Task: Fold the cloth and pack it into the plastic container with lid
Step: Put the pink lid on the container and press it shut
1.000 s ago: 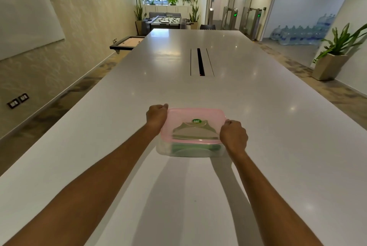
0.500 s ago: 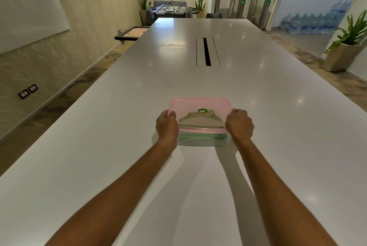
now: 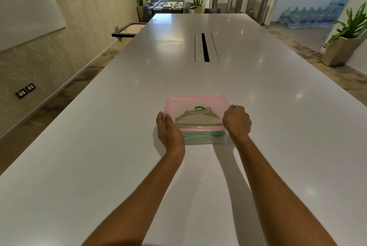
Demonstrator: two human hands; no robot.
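Observation:
A clear plastic container (image 3: 200,140) stands on the white table (image 3: 119,166) in front of me, with a translucent pink lid (image 3: 196,106) resting on top. Inside it lies the folded green cloth (image 3: 198,121), seen through the lid and the front wall. My left hand (image 3: 168,132) grips the container's near left corner, thumb on the lid. At the right side my right hand (image 3: 236,120) is closed over the lid's edge. Both forearms reach in from the bottom of the view.
A long dark cable slot (image 3: 205,47) runs down the table's middle further away. A potted plant (image 3: 345,43) stands on the floor at the right, a low board (image 3: 129,29) at the left, a foosball table (image 3: 170,5) beyond the far end.
My left hand slid from the lid's far left corner back to the near left corner. The right hand stayed on the right edge. The view tilted down a little.

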